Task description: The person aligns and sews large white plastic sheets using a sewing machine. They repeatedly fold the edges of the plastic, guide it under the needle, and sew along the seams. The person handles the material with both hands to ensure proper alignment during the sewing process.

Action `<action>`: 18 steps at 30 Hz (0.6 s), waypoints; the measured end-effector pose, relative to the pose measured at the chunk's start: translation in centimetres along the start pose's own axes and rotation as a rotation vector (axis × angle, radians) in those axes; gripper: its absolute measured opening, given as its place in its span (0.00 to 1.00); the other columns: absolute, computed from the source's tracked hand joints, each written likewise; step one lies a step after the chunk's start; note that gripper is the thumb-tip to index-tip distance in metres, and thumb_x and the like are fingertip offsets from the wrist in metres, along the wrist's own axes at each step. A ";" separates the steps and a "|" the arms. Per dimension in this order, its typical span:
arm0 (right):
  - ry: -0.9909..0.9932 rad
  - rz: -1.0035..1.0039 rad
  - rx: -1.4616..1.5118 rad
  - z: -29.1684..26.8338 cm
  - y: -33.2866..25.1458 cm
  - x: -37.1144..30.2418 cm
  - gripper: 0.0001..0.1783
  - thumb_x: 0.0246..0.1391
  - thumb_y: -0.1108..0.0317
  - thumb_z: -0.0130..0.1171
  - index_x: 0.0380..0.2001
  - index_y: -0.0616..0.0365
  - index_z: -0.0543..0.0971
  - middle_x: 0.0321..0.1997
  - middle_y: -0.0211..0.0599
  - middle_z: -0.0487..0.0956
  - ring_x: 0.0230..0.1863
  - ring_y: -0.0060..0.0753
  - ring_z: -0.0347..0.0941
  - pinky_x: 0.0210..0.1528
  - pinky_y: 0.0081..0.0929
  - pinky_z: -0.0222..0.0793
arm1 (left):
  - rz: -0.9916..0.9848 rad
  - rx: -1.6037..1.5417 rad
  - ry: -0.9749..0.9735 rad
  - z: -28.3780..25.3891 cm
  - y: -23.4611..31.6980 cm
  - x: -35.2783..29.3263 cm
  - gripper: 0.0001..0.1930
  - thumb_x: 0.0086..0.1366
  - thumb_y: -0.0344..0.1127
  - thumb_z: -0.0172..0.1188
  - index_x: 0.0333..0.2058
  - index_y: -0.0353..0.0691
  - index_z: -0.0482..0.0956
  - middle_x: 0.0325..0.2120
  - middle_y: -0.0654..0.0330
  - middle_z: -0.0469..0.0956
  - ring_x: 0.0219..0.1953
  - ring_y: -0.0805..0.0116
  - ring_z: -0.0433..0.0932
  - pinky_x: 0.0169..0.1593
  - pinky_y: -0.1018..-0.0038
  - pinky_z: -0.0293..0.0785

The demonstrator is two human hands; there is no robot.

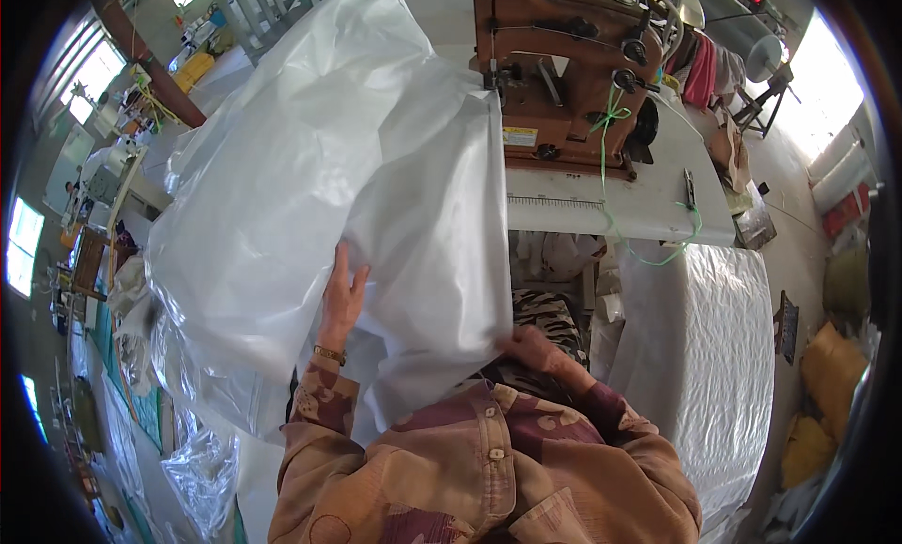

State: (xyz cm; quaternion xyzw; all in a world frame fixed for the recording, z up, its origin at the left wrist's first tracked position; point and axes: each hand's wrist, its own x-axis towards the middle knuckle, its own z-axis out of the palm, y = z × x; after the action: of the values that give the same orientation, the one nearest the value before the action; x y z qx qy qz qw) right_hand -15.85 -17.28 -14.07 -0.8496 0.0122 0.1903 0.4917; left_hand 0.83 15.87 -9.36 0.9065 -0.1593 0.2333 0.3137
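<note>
Nearest, her left hand (340,295) lies open and flat against the big translucent plastic sheet (329,168), while the right hand (528,345) pinches its lower corner. Billowing above her lap, the sheet reaches the white counter (583,210) but seemingly isn't yet under the brown sewing machine (564,65).

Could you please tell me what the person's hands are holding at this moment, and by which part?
Both hold the translucent white plastic bag: the left hand lies flat against its lower middle, and the right hand grips its lower right corner.
</note>
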 end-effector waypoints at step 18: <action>0.271 -0.323 1.274 -10.2 -22.3 15.0 0.20 0.64 0.60 0.55 0.53 0.59 0.67 0.55 0.35 0.67 0.52 0.43 0.77 0.47 0.38 0.72 | 0.072 -0.298 0.229 -15.1 8.7 15.0 0.20 0.68 0.39 0.62 0.53 0.32 0.78 0.48 0.53 0.81 0.49 0.66 0.79 0.54 0.71 0.74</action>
State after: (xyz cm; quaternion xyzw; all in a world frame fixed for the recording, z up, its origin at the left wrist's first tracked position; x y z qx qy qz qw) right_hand 5.84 -11.81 3.95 -0.4008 0.0566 -0.0387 0.9136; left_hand 4.78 16.86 13.26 0.8113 -0.1876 0.3198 0.4521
